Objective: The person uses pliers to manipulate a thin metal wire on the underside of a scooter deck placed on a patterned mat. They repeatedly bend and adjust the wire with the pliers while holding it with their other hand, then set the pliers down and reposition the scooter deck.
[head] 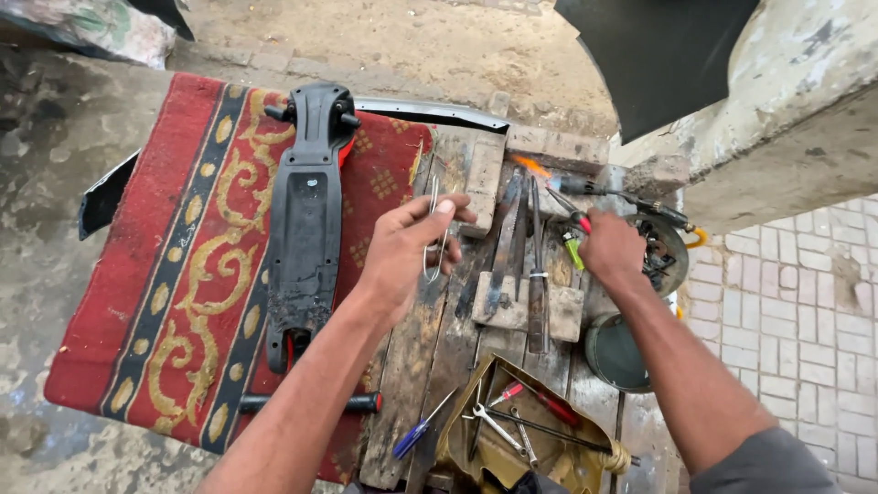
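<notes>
Wooden bench (430,357): two hands, left (407,242) pinching one wire loop (433,240), right (611,249) gripping one tool (569,212).

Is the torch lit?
Yes, an orange flame shows at the tip of the torch, just beyond the right hand.

Two bare forearms reach out from the bottom of the view, lean and sinewy, with no watch, band or glove on either. The left hand (402,252) and the right hand (611,249) are both uncovered, without rings. At the right upper arm a short grey sleeve (766,462) of soft, slightly creased fabric shows.
</notes>
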